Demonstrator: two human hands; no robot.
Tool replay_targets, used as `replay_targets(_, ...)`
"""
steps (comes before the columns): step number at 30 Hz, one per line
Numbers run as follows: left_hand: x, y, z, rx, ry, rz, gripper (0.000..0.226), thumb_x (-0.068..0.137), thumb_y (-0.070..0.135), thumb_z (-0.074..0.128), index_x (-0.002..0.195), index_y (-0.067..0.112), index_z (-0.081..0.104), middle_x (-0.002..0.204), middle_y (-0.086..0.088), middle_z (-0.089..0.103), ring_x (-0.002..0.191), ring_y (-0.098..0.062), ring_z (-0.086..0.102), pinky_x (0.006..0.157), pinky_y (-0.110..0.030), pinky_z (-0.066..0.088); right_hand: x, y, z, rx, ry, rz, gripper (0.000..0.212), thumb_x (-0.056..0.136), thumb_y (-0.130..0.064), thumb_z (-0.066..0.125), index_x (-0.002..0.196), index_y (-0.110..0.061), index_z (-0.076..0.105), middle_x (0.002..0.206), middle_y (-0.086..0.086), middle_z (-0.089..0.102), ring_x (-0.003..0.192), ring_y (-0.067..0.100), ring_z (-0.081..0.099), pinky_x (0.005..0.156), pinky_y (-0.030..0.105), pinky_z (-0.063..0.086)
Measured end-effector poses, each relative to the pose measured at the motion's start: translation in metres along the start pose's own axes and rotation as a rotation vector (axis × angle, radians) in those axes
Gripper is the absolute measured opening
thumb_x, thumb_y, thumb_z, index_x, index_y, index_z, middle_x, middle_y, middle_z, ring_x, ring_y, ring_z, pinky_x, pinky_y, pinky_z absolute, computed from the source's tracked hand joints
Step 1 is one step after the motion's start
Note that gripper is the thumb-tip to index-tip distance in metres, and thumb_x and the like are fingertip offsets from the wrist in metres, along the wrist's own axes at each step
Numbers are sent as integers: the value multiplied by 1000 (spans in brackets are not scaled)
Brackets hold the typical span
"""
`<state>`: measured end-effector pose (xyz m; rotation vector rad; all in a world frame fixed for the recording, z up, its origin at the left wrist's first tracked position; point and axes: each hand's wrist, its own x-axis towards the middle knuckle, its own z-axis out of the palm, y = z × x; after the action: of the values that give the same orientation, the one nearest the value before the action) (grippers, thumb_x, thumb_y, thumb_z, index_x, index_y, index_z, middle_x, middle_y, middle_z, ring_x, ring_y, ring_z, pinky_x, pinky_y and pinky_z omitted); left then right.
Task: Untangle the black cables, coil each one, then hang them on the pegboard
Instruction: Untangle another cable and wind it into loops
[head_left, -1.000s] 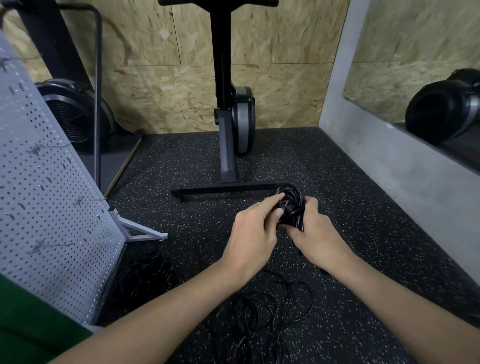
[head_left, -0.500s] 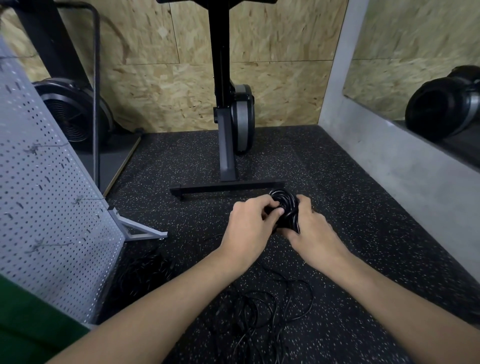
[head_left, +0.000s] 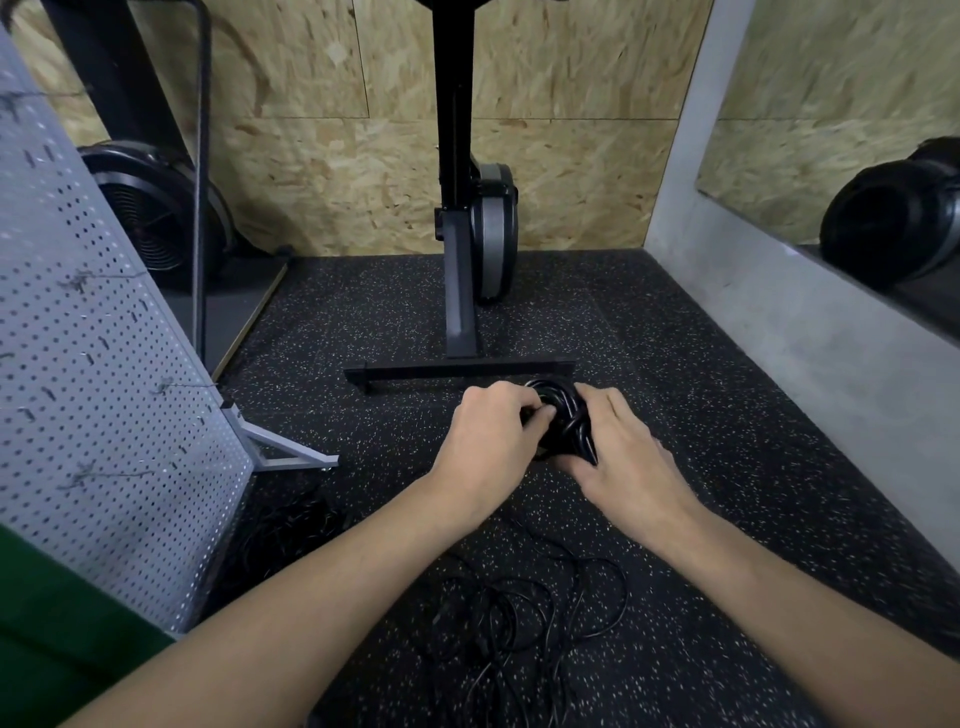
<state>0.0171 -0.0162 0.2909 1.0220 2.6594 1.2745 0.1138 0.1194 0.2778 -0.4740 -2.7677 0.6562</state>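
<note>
Head view: a coiled black cable (head_left: 563, 423) sits between both hands, just before a black stand's base bar (head_left: 457, 370). The left hand (head_left: 488, 434) grip pinches its left edge; the right hand (head_left: 626, 452) grip curls round its right side. More tangled cables (head_left: 524, 618) lie on the floor (head_left: 727, 467); the pegboard (head_left: 104, 395) stands left

We have curled the fingers of our left hand (head_left: 491, 431) in against the tight round coil of black cable (head_left: 563, 415), where a second ago they lay stretched over it. The coil now sits more snugly against our right hand (head_left: 623, 447).
</note>
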Motion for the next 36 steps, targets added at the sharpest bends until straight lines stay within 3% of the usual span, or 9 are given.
replay_targets(3,-3,4,-4,-2,12,40,14,101,29,67,98,24,80,86,8,75,78,-10,69,78,-32,58,4,0,-3,60,-1,12,72,95,-28,72,155,-27,32,144,-8,42,121,21,59,94,42,51)
replay_targets(9,7,13,-8,345,-55,-15,23,102,21,59,83,9,64,88,-12,69,82,-35,67,72,-42,56,-1,-9,4,-39,5,-35,74,98,-20,67,160,-22,27,143,-4,39,117,25,62,89,40,51)
replay_targets(14,-1,3,-4,192,-69,4,11,100,19,61,101,11,68,95,-6,71,88,-28,68,80,-43,56,-1,-3,10,-15,9,-46,77,97,-25,70,160,-20,27,145,-5,38,121,22,60,95,39,52)
replay_targets(18,-5,-12,-2,73,-238,133,31,104,17,60,134,17,67,110,0,63,104,-12,58,93,-17,43,3,11,5,44,27,-19,75,94,-25,75,157,-20,34,141,-4,45,121,21,60,98,39,52)
replay_targets(21,-6,-20,-1,3,-121,133,40,101,11,67,139,22,66,96,10,62,89,-1,57,84,-6,39,3,10,5,126,32,-24,75,93,-29,77,156,-21,37,142,-6,46,127,17,55,106,34,45)
replay_targets(25,-9,-18,3,-192,97,71,23,93,11,76,114,22,73,86,12,71,84,-2,67,81,-17,54,4,3,7,172,56,-38,74,94,-27,76,156,-23,37,143,-7,47,128,14,53,107,31,43)
replay_targets(29,-10,-19,6,-315,199,19,26,88,13,80,90,20,55,86,5,69,78,-13,68,75,-33,58,2,1,8,255,78,-54,73,93,-26,77,156,-23,40,140,-8,51,128,8,51,107,24,38)
replay_targets(32,-4,-26,4,-311,200,-58,34,84,24,85,95,24,52,97,4,65,88,-18,67,80,-40,58,0,0,10,265,66,-105,74,92,-24,79,156,-23,42,136,-10,51,125,6,52,108,26,41)
replay_targets(36,4,-34,3,-325,30,-180,46,86,32,80,121,34,51,125,6,57,114,-12,60,103,-35,50,0,3,10,248,38,-177,75,91,-24,79,156,-21,42,133,-13,51,122,4,54,107,27,45)
